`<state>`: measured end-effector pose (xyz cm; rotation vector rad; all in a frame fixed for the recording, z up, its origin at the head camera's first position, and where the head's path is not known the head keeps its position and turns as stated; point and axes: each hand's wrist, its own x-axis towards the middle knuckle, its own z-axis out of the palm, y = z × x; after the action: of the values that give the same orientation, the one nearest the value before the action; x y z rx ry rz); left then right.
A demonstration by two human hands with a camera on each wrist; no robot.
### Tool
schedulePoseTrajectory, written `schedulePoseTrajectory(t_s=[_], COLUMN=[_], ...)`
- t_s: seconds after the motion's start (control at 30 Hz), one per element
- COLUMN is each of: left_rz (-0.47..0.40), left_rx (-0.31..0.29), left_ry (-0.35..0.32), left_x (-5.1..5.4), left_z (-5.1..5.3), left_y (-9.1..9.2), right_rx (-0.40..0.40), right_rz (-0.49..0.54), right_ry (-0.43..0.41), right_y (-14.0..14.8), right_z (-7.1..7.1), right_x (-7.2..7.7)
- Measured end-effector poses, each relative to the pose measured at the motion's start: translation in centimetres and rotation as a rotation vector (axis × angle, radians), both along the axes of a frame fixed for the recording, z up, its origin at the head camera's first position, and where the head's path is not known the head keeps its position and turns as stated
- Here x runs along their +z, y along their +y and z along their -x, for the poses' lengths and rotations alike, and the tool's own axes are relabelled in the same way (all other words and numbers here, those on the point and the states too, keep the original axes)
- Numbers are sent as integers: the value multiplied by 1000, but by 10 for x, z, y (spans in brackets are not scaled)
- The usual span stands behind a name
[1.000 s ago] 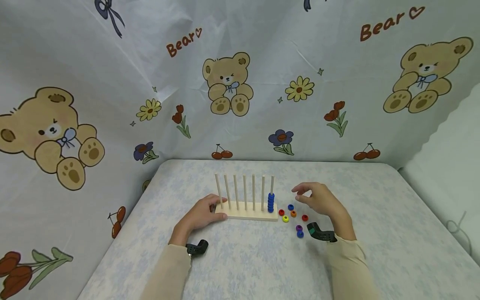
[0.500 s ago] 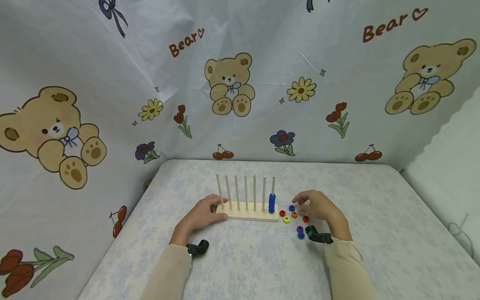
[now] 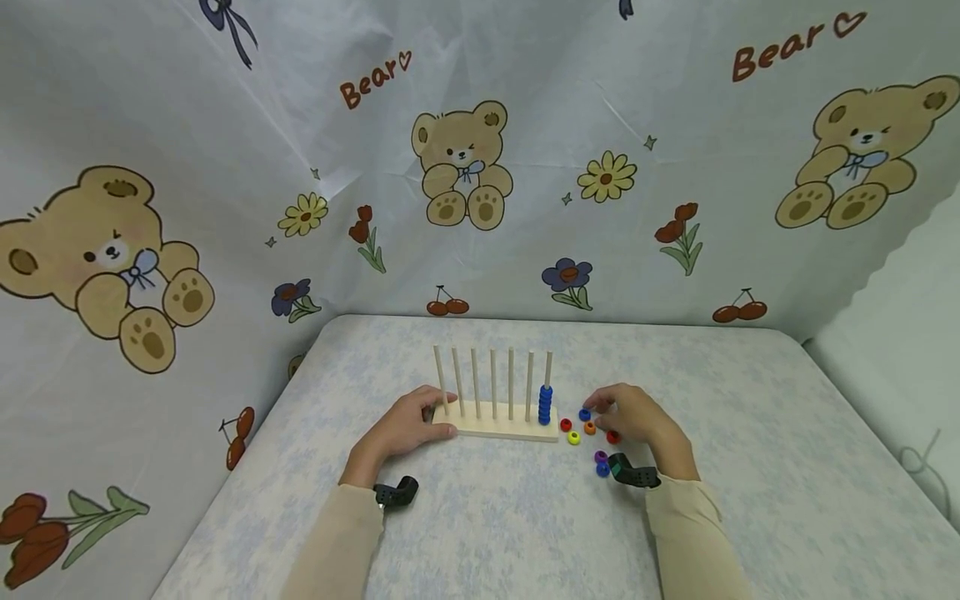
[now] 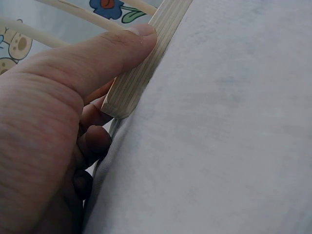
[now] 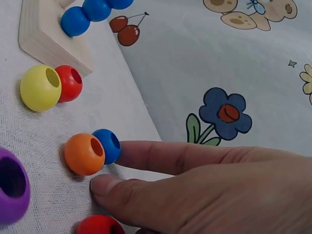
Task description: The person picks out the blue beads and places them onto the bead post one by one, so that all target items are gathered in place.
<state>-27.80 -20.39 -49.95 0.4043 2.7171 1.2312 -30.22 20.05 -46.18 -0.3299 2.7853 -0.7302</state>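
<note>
A pale wooden peg board [image 3: 498,428] with a row of upright pegs stands on the table; its rightmost peg carries a stack of blue beads [image 3: 545,405]. My left hand [image 3: 411,421] grips the board's left end, thumb along the front edge and fingers behind. At the loose beads, my right hand [image 3: 637,414] reaches down with thumb and index finger apart. Its index fingertip meets a blue bead [image 5: 107,146], while the thumb tip lies just beside an orange bead [image 5: 84,154]. Whether the blue bead is pressed cannot be made out.
Between board and right hand lie a yellow bead [image 3: 573,437] and a red bead [image 3: 566,425]. Nearer me are a purple bead [image 3: 600,457] and another blue bead [image 3: 603,470]. A second red bead [image 3: 612,437] sits under the right hand. A bear-print cloth [image 3: 465,267] hangs behind.
My right hand has come down and slightly left, from above the table to the loose blue bead. The left hand keeps its grip on the board; the head view has shifted slightly.
</note>
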Motion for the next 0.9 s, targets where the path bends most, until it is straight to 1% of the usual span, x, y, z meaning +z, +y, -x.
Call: schedulePoseTrajectory(t_s=[0.3, 0.57, 0.7, 0.9], left_rz=[-7, -8, -4, -12], left_rx=[5, -1, -3, -6], left_ry=[-8, -5, -3, -4], left_x=[0, -1, 0, 2], left_z=[0, 1, 2, -1], left_y=[-1, -1, -1, 0], right_rx=[0, 16, 31, 31], right_rz=[-35, -32, -27, -31], right_ry=[21, 11, 22, 18], right_y=[-5, -4, -3, -3], right_z=[0, 2, 2, 1], right_x=[0, -2, -2, -2])
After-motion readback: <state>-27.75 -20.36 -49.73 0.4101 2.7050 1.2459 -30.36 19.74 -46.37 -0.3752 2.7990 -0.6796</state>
